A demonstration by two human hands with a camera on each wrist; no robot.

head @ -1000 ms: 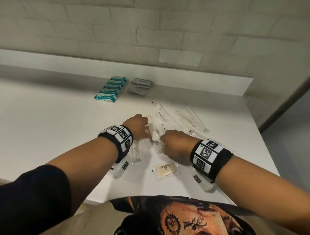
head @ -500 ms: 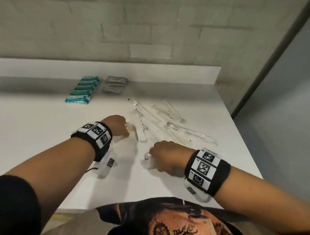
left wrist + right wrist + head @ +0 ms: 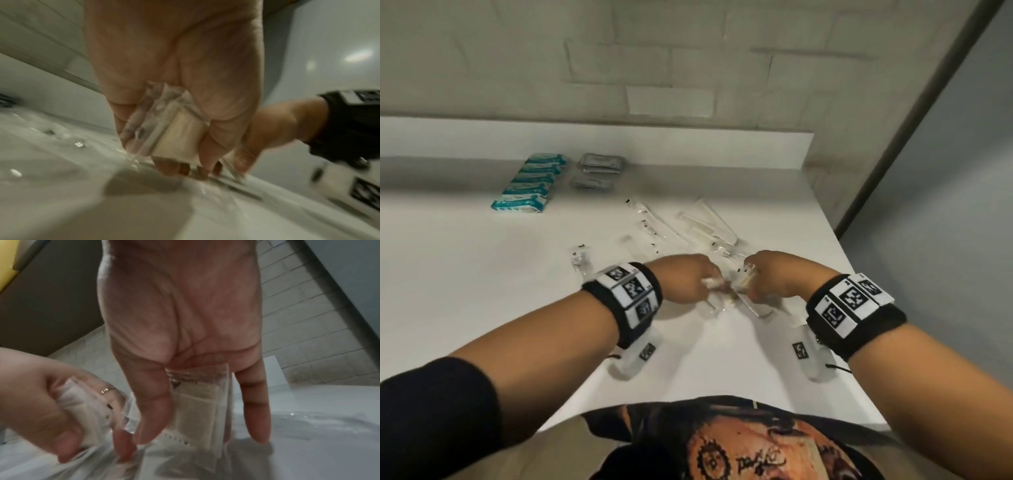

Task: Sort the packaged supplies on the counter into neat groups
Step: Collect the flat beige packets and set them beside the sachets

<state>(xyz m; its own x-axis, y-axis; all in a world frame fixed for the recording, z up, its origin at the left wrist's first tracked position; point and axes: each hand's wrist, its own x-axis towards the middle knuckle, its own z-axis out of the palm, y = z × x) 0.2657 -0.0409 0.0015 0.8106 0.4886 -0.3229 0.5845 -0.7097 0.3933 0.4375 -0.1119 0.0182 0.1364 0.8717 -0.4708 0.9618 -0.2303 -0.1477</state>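
Note:
My left hand point(image 3: 707, 282) grips a small clear packet with a cream pad point(image 3: 176, 136) in curled fingers, just above the white counter point(image 3: 482, 274). My right hand point(image 3: 750, 279) pinches a similar clear packet holding a beige pad point(image 3: 197, 407) between thumb and fingers, upright. The two hands nearly touch over more clear wrappers point(image 3: 726, 301) lying on the counter. In the right wrist view the left hand point(image 3: 51, 402) shows at the left with its packet point(image 3: 82, 402). In the left wrist view the right hand point(image 3: 267, 129) shows behind my left hand's point(image 3: 185, 162) fingertips.
A row of teal packets point(image 3: 530, 181) and a stack of grey packets point(image 3: 599, 168) lie at the back by the wall. Long clear-wrapped items point(image 3: 650, 226) and wrapped combs point(image 3: 709, 226) lie mid-counter. One small clear packet point(image 3: 580, 260) lies alone at left. The counter ends close at right.
The right hand has lifted the beige packet from the front of the counter and moved back. Both hands have come together, each holding a packet.

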